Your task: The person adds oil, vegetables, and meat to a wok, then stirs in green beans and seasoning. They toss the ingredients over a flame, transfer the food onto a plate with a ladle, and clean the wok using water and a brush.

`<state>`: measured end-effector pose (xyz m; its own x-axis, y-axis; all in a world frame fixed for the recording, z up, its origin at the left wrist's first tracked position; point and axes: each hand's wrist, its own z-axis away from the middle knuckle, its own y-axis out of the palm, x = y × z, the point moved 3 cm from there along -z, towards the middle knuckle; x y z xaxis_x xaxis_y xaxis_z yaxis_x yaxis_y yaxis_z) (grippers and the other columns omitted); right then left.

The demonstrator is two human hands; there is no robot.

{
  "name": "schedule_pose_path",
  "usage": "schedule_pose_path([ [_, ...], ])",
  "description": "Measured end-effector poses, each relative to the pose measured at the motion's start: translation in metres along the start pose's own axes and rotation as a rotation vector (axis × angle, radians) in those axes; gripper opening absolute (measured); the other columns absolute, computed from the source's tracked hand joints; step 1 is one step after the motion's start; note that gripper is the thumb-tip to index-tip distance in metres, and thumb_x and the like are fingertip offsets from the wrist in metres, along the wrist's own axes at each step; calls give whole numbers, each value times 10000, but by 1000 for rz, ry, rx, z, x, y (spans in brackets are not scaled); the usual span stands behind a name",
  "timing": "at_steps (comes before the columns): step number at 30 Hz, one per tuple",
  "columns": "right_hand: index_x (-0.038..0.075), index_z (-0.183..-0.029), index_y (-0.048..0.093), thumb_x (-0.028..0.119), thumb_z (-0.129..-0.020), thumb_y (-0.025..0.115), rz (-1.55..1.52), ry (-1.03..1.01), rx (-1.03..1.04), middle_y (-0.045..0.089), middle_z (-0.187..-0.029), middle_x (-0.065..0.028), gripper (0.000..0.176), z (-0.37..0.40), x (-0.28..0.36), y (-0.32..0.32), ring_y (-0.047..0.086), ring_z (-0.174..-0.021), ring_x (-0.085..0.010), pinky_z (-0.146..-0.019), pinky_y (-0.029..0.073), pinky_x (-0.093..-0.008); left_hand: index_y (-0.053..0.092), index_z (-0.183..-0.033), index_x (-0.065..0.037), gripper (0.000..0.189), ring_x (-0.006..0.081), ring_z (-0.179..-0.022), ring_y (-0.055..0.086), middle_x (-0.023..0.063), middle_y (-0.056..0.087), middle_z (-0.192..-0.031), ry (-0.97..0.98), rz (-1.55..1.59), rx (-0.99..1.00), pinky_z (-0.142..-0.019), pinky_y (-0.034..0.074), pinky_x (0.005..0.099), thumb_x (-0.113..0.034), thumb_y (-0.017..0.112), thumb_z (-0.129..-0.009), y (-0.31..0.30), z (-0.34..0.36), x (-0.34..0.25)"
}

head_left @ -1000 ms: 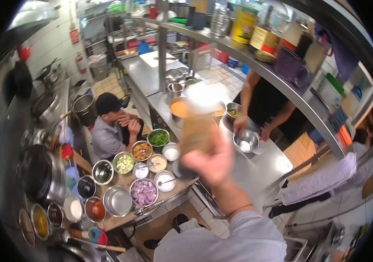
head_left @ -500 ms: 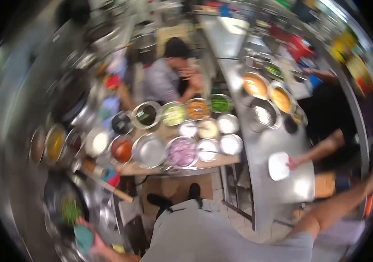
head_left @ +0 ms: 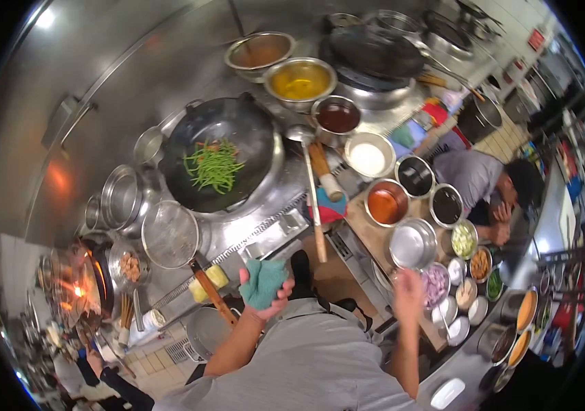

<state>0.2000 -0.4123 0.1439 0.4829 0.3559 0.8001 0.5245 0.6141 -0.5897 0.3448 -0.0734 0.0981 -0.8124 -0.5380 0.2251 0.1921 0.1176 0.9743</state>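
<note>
My left hand (head_left: 265,300) is closed round a folded green cloth (head_left: 262,282), in front of my body. Beyond it a black wok (head_left: 258,171) sits on the stove, with green beans (head_left: 213,168) lying in its middle. My right hand (head_left: 409,291) is over the prep table, nearest to a metal pot (head_left: 413,241) and a bowl of chopped purple onion (head_left: 435,285). Motion smears its fingers, and I cannot make out anything in them. A long-handled ladle (head_left: 312,185) lies between the wok and the sauce bowls.
A wire strainer (head_left: 171,234) with a wooden handle rests left of my cloth. Flames (head_left: 76,288) burn at the far-left stove, near another person's arm. Bowls of sauces and several ingredients line the table. A person in grey (head_left: 474,181) leans beside it. A white dish (head_left: 448,394) lies on the right counter.
My view has turned left towards the stove. My left hand has brought the cloth away from the wok. My right arm, stretched out to the right before, is now over the prep table.
</note>
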Motion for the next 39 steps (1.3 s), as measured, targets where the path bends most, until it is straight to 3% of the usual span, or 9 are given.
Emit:
schedule_pose_path([
  [4, 3, -1365, 579, 169, -918, 773, -84, -298, 224, 656, -1171, -131, 515, -45, -16, 208, 644, -1042, -209, -966, 515, -342, 477, -1462, -50, 940, 296, -929, 587, 240, 556, -1189, 43, -4, 22, -779, 544, 368, -701, 727, -832, 19, 20, -37],
  [8, 7, -1259, 516, 70, -937, 722, -288, -40, 423, 640, -1063, -100, 387, -85, -36, 307, 639, -999, -175, -869, 513, -307, 540, -1374, -31, 746, 289, -902, 619, 242, 615, -1133, 286, -197, -279, -717, 545, 353, -617, 654, -927, 19, 27, -92],
  [12, -5, -1274, 539, 39, -938, 681, 9, -126, 273, 672, -1029, -105, 367, -105, -9, 303, 649, -938, -189, -851, 517, -332, 604, -1260, -80, 608, 255, -803, 702, 137, 691, -970, 451, -275, -589, -636, 543, 378, -619, 571, -982, -11, 19, -145],
  [16, -10, -1224, 581, 49, -970, 663, 5, -142, 321, 671, -1023, -108, 272, -114, 34, 272, 650, -949, -201, -861, 516, -340, 618, -1237, -76, 633, 285, -907, 690, 100, 698, -1072, 616, -530, -909, -796, 558, 457, -656, 531, -1000, -9, -3, -165],
  [22, 35, -1341, 602, 80, -957, 689, -94, -269, 465, 622, -855, -49, 397, -129, 75, 201, 626, -784, -187, -774, 538, -346, 572, -1333, -82, 682, 288, -1089, 666, 118, 680, -1228, 612, -532, -982, -921, 545, 513, -675, 381, -1056, -5, -40, -174],
  [24, 59, -1405, 588, 66, -954, 683, -245, -15, 654, 594, -835, -36, 461, -132, 134, 190, 600, -739, -170, -761, 540, -330, 534, -1399, -86, 730, 286, -1143, 659, 125, 651, -1307, 611, -545, -1005, -912, 553, 525, -701, 346, -1052, -6, -46, -174],
  [28, 90, -1551, 473, 147, -989, 661, 32, -298, 788, 707, -882, -99, 596, -196, 164, 244, 666, -652, -215, -664, 567, -360, 558, -1361, -116, 684, 269, -1095, 665, 102, 662, -1247, 677, -532, -1063, -870, 557, 504, -700, 407, -1036, 5, -67, -171],
  [32, 119, -1557, 456, 236, -988, 626, 184, -566, 782, 671, -1279, -289, 606, -228, 213, 317, 658, -1176, -455, -1002, 520, -439, 586, -1301, -141, 625, 259, -1025, 668, 79, 669, -1173, 790, -473, -1064, -823, 553, 473, -683, 525, -995, -9, -82, -179],
  [39, 262, -1566, 458, 255, -978, 620, 311, -768, 960, 697, -1203, -268, 610, -212, 241, 360, 693, -1006, -466, -919, 541, -517, 652, -1084, -174, 426, 245, -897, 674, 28, 674, -948, 757, -387, -978, -827, 536, 476, -569, 683, -926, -30, -78, -194],
])
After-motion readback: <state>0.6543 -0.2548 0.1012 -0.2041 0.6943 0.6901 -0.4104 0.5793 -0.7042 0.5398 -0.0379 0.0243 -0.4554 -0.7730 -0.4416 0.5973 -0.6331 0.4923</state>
